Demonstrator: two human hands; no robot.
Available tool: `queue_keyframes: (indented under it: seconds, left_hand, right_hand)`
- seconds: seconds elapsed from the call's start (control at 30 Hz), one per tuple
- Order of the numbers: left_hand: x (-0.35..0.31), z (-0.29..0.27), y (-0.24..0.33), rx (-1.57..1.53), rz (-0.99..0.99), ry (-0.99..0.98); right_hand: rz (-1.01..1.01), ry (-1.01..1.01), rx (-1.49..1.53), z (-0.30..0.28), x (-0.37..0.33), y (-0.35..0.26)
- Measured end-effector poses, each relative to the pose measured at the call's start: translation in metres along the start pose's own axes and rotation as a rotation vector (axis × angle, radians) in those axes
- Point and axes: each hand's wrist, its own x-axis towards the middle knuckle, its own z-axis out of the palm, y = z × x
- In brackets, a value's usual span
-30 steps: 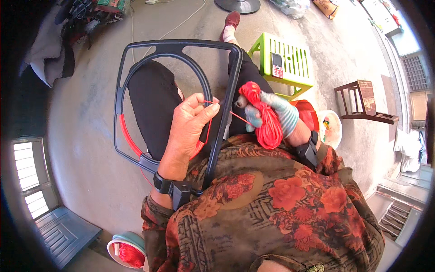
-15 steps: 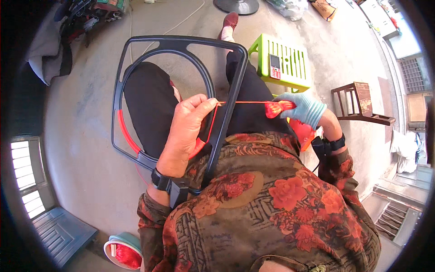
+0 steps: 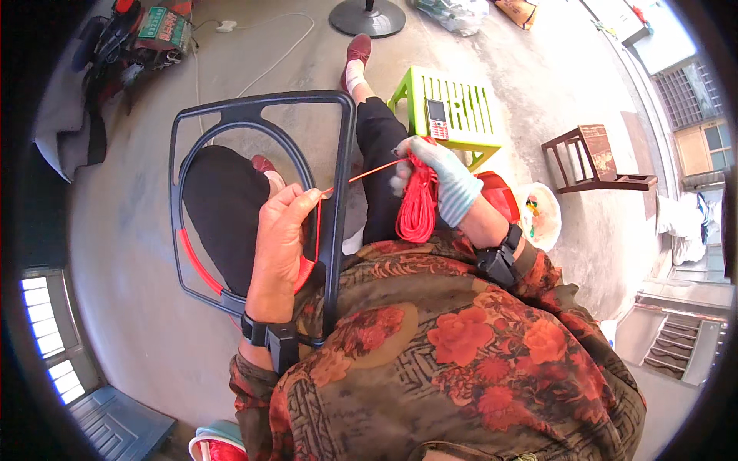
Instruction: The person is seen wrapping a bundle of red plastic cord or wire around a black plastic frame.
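A black frame (image 3: 345, 154), squarish with a round ring inside, lies over my thighs. Red cord is wound tightly around two stretches of the ring, one of them the left wrapping (image 3: 198, 263). My bare left hand (image 3: 275, 246) pinches a red strand (image 3: 367, 174) between thumb and fingertips at the ring's right side. That strand runs taut under or past the frame's right bar to my right hand (image 3: 453, 180). In a pale blue glove, this hand is closed around a looped hank of red cord (image 3: 417, 206), which hangs down toward my lap.
A green plastic stool (image 3: 469, 107) carries a mobile phone (image 3: 437, 119). Right of my lap are a red container (image 3: 500, 196) and a white bucket (image 3: 543, 219). A wooden stool (image 3: 596, 161) lies farther right. A tub with red cord (image 3: 219, 446) sits at lower left.
My right hand has come left and nearer the frame, and the hank now hangs downward. The strand between the hands is shorter. My left hand keeps its pinch; the view has shifted.
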Motion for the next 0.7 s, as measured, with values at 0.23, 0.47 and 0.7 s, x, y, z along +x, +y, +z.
queue_keyframes:
  seconds: [0.23, 0.47, 0.7]
  left_hand:
    - [-0.006, 0.006, 0.008, 0.008, 0.024, 0.007]
    - [-0.004, 0.008, 0.004, -0.013, -0.084, -0.024]
    - [-0.001, 0.02, -0.006, 0.014, -0.177, -0.079]
  right_hand:
    - [-0.283, 0.417, 0.386, -0.169, 0.05, -0.017]
    - [-0.23, 0.713, -1.244, -0.122, 0.034, -0.046]
    - [-0.731, 0.504, -0.88, 0.016, 0.078, -0.004]
